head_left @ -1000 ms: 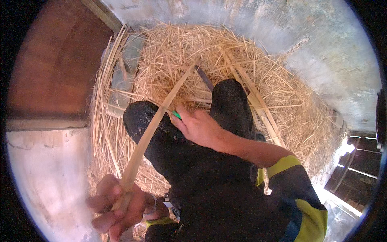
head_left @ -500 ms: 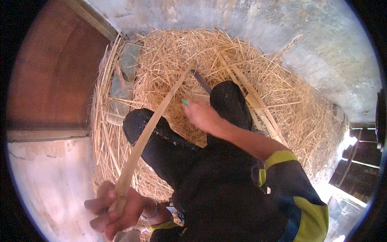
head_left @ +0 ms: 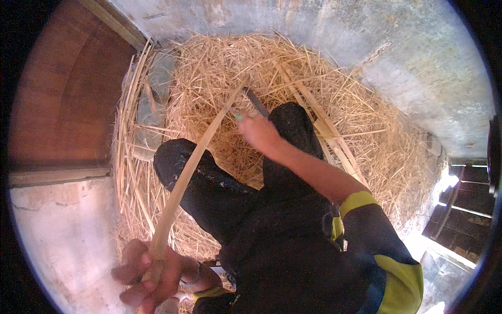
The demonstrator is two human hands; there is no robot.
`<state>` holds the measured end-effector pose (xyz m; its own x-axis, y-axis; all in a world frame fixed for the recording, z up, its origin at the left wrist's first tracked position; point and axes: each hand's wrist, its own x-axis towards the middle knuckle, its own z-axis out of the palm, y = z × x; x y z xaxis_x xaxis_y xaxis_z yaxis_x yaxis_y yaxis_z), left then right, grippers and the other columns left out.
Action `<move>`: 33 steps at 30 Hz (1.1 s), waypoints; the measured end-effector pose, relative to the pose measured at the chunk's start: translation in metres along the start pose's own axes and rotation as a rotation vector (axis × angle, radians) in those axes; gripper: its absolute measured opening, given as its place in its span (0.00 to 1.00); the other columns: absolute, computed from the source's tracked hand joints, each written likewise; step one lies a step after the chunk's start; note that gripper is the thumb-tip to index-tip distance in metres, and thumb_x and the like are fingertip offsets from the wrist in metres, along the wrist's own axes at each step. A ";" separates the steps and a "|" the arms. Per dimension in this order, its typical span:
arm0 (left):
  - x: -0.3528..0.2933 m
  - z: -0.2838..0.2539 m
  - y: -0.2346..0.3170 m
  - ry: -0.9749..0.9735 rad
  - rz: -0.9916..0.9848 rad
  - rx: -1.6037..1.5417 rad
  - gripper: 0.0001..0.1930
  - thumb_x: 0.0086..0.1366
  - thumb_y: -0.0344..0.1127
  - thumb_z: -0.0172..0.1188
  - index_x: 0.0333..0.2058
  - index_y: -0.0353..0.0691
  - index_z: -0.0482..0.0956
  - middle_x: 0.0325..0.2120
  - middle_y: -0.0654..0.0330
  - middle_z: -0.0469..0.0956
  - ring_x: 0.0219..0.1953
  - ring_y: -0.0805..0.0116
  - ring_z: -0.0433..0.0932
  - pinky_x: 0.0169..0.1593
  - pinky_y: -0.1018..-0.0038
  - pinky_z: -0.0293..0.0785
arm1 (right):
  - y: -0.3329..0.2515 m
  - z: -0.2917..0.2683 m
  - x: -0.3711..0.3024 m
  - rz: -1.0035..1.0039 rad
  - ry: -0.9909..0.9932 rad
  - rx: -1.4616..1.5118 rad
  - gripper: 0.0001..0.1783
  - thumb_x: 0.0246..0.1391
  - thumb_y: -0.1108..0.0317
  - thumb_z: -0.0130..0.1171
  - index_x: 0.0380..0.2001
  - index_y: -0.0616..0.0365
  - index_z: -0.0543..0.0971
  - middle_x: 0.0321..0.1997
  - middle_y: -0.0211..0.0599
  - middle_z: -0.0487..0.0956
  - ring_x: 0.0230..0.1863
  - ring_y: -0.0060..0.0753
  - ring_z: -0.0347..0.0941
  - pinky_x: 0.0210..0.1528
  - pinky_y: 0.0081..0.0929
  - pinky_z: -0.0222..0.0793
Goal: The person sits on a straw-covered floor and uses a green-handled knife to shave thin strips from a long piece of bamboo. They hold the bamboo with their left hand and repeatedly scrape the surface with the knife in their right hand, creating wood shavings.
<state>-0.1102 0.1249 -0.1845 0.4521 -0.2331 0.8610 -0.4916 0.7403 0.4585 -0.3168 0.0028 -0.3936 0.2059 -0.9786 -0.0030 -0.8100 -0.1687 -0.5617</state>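
Note:
A long pale bamboo strip point(head_left: 192, 170) slants up from the lower left, its thin far end by the tip of a dark blade point(head_left: 254, 101). Fingers closed round its thick near end, my left hand point(head_left: 151, 277) holds the strip. The blade lies against my right knee, its handle hidden. Just below the blade, between my knees, my right hand point(head_left: 260, 137) is curled closed and slightly blurred. Something small and green point(head_left: 239, 116) shows at its fingertips; what the hand grips cannot be made out.
Straw-like shavings point(head_left: 219, 63) heap over the floor ahead of me. Split bamboo strips point(head_left: 327, 128) lie beyond my right knee, and more thin strips point(head_left: 125, 136) lie at the left. A stained wall point(head_left: 334, 31) and a brown panel point(head_left: 68, 104) close in the space.
My right hand has shifted up, closer to the blade. My left hand still holds the bamboo strip in nearly the same place. The whole view has moved slightly.

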 end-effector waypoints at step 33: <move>0.037 -0.010 -0.001 -1.059 0.316 -0.485 0.25 0.55 0.58 0.55 0.13 0.43 0.68 0.18 0.61 0.74 0.08 0.76 0.58 0.09 0.82 0.49 | 0.018 -0.021 -0.048 -0.172 0.050 -0.225 0.14 0.52 0.64 0.51 0.37 0.62 0.66 0.12 0.45 0.70 0.17 0.46 0.73 0.17 0.39 0.67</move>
<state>-0.0855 0.1221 -0.1555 -0.5836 -0.2323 0.7781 -0.0375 0.9649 0.2599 -0.3527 0.0444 -0.3857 0.3282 -0.9369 0.1206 -0.8680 -0.3495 -0.3526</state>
